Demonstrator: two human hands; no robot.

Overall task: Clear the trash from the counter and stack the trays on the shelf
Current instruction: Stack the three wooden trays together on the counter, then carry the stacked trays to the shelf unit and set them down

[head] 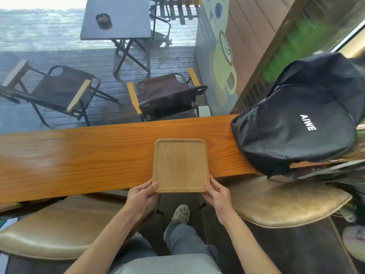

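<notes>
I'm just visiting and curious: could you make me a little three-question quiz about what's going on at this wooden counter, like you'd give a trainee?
1. True or false: the wooden tray has cups and wrappers on it.
2. Which hands grip the tray? A) only the left hand B) only the right hand C) both, one at each near corner
3. Fill in: the item lying on the wooden counter to the tray's right is a black ____.

Key
1. False; the tray is empty.
2. C.
3. Backpack; it bears white lettering.
</notes>
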